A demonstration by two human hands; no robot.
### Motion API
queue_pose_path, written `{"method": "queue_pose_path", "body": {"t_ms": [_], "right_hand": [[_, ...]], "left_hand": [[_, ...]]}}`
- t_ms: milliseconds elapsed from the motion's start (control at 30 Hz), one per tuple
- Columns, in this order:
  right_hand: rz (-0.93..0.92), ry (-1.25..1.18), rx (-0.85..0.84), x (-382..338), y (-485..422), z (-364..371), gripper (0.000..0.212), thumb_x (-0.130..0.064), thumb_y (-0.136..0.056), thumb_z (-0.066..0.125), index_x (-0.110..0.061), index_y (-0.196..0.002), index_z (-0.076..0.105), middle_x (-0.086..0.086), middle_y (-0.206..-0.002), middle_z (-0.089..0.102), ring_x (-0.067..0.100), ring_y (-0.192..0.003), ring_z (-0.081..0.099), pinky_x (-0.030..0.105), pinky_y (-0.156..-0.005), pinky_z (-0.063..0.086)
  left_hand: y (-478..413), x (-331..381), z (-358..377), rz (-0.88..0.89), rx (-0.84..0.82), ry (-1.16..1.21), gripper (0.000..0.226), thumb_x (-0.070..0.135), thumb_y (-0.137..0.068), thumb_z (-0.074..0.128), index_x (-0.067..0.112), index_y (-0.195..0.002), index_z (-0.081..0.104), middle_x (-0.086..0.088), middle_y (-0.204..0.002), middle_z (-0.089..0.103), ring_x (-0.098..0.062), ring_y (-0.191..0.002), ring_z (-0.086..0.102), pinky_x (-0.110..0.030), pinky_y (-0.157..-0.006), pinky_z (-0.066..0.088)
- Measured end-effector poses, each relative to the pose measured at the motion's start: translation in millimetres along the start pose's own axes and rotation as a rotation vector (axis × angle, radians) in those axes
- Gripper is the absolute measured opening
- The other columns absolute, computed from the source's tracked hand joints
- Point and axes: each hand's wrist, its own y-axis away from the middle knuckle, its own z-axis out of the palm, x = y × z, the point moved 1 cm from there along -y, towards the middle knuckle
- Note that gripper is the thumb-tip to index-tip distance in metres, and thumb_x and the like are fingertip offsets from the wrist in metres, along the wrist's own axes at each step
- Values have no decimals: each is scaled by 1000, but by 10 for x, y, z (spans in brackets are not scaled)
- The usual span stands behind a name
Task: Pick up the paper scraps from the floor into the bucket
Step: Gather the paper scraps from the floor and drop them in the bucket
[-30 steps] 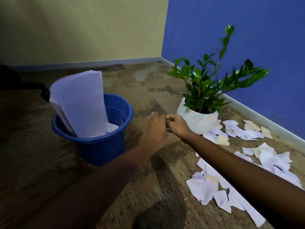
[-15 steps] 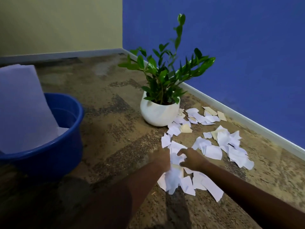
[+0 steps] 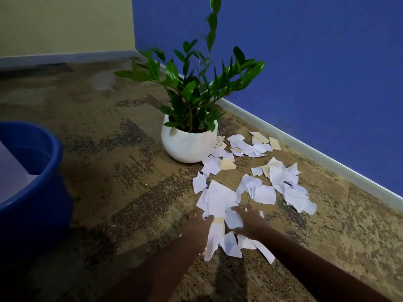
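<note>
Several white and cream paper scraps (image 3: 263, 194) lie scattered on the carpet between the plant pot and the wall. The nearest heap of scraps (image 3: 218, 201) sits right in front of me. My left hand (image 3: 197, 227) rests on that heap's left edge, fingers bent against the paper. My right hand (image 3: 250, 221) lies on its right side with fingers spread over a white scrap. The blue bucket (image 3: 41, 149) stands at the left edge of view, with white paper inside it.
A green plant in a white pot (image 3: 188, 142) stands just beyond the scraps. A blue wall with a pale skirting board (image 3: 327, 159) runs along the right; a yellow wall closes the far side. Mottled brown carpet (image 3: 109, 171) lies between bucket and scraps.
My view turned right, away from the bucket. Both hands came down from near the pot onto the nearest heap of scraps and now press it from both sides.
</note>
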Motion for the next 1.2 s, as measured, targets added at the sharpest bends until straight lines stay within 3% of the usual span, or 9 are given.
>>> {"method": "queue_pose_path", "body": {"t_ms": [200, 367, 533, 700, 867, 933, 1000, 1133, 1200], "right_hand": [[-83, -5, 138, -34, -20, 20, 36, -16, -91, 54, -18, -126, 45, 10, -133, 48, 24, -118, 52, 27, -90, 47], [-59, -156, 201, -18, -5, -21, 21, -10, -93, 47, -10, -108, 62, 13, -117, 62, 24, -103, 59, 19, -67, 37], [-40, -339, 111, -35, 19, 61, 46, -30, -89, 59, -18, -130, 43, 14, -135, 44, 24, -121, 49, 29, -98, 43], [19, -332, 86, -180, -34, 51, 74, -50, -81, 62, -24, -142, 28, 14, -153, 18, 32, -140, 28, 40, -111, 35], [92, -131, 405, -372, -176, -179, 54, -53, -83, 57, -16, -121, 50, 12, -141, 36, 30, -129, 38, 42, -106, 40], [92, -140, 431, -427, -285, -255, 51, -51, -83, 58, -16, -120, 50, 12, -142, 36, 29, -129, 38, 43, -103, 43], [86, -178, 371, -460, -432, -279, 60, -50, -82, 61, -16, -128, 44, 12, -147, 29, 30, -135, 31, 47, -105, 41], [101, -200, 128, -448, -727, -196, 101, -58, -70, 69, -16, -146, 17, 11, -157, 7, 32, -146, 4, 54, -116, 20], [103, -220, 38, -430, -815, -142, 111, -60, -65, 72, -18, -148, 11, 10, -158, 7, 31, -146, 3, 55, -117, 16]], "left_hand": [[-40, -9, 1, -54, 110, 97, 55, 14, -88, 60, 9, -136, 36, -16, -145, 33, -30, -135, 34, -34, -103, 35], [-28, -94, -82, -68, 108, 224, 49, 17, -89, 62, 7, -133, 43, -12, -141, 45, -25, -132, 45, -31, -106, 37], [64, -277, -297, -163, 162, 426, 29, 16, -92, 53, 0, -115, 57, -17, -119, 64, -30, -113, 60, -36, -92, 47], [140, -508, -460, -297, 250, 601, 29, 12, -90, 50, -10, -107, 59, -24, -114, 64, -34, -107, 61, -36, -85, 49], [146, -709, -476, -361, 325, 811, 25, 4, -87, 48, -14, -103, 56, -33, -109, 64, -42, -101, 65, -44, -82, 54], [131, -744, -460, -357, 352, 835, 22, 1, -88, 47, -13, -103, 54, -34, -110, 62, -43, -101, 65, -47, -83, 55], [117, -757, -445, -361, 370, 844, 18, 0, -88, 47, -6, -105, 50, -32, -115, 59, -42, -103, 64, -48, -85, 55], [43, -754, -405, -384, 355, 870, 50, -2, -89, 43, 3, -138, 35, -28, -126, 57, -41, -108, 63, -49, -90, 54], [23, -731, -407, -381, 336, 872, 56, -3, -91, 42, 5, -145, 28, -26, -132, 54, -39, -115, 59, -44, -96, 51]]}}
